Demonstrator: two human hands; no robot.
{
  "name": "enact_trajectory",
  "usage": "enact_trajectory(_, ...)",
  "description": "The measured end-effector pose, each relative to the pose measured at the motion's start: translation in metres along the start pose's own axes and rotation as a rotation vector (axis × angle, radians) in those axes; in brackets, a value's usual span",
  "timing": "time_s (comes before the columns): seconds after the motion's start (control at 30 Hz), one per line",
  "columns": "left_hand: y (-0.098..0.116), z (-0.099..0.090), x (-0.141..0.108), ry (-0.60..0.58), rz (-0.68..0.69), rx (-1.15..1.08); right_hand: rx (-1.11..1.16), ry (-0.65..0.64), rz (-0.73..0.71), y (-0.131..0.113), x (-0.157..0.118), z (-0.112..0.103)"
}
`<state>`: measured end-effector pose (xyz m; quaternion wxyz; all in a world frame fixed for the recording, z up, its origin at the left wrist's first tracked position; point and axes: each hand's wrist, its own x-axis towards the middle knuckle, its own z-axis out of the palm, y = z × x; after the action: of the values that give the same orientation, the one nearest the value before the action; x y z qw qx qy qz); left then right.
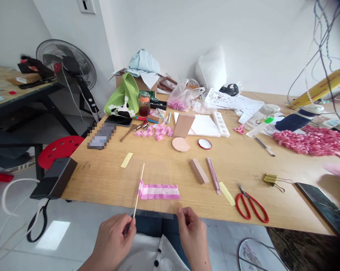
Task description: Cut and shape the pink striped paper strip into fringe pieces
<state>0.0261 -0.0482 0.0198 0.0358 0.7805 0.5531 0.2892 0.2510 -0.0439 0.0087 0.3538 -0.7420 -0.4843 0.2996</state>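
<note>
My left hand (115, 235) pinches the lower end of a thin wooden stick (140, 182) at the table's front edge. A pink-and-white striped ribbon (160, 191) lies flat to the right, its left end gathered against the stick. Below the ribbon's right end, my right hand (192, 229) is closed at the table edge, thumb against curled fingers; whatever it may hold is hidden. A clear sheet (158, 171) seems to lie beneath the ribbon and reach past the edge. Two strips of yellow tape, one at the left (126, 160) and one at the right (227, 194), lie nearby.
Red-handled scissors (251, 207), a pinkish block (199, 171) and a pink cutter-like tool (213, 176) lie to the right. Pink petal-like pieces (160, 131), a jar (144, 104) and a green bag (124, 98) are farther back. A black power box (55, 177) sticks out at the left edge.
</note>
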Motion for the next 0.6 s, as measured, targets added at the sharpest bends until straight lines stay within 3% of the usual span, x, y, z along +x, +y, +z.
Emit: enact_trajectory(0.6, 0.001, 0.0031, 0.0035, -0.017, 0.019, -0.003, -0.006, 0.029, -0.043, 0.0051, -0.0026, -0.0046)
